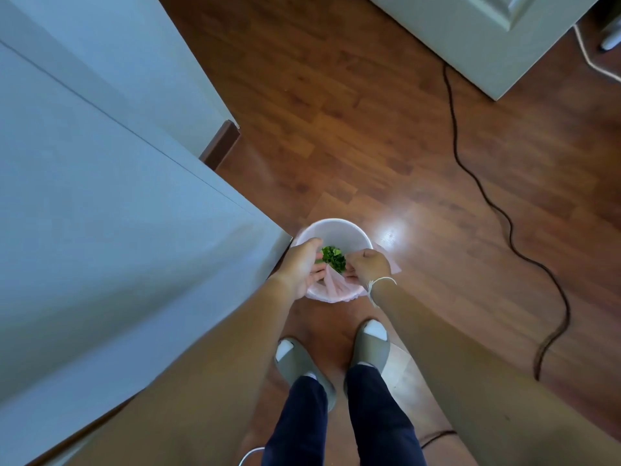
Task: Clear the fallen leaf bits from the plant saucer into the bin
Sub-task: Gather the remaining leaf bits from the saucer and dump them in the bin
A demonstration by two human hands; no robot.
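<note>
A small round white bin [337, 225] with a pink liner stands on the floor just ahead of my feet. Over its opening, a clump of green leaf bits [333, 258] lies on a folded pink sheet [333, 281]. My left hand [298, 268] holds the sheet's left side, thumb on top and fingers underneath. My right hand [369, 265] pinches the sheet's right edge; a white string is tied around that wrist. The plant saucer is not in view.
A pale cabinet or wall corner [134, 203] rises close on the left, almost touching the bin. A black cable [510, 227] snakes over the wooden floor at right. A white door [487, 38] is at the far right. My slippered feet [336, 358] are right behind the bin.
</note>
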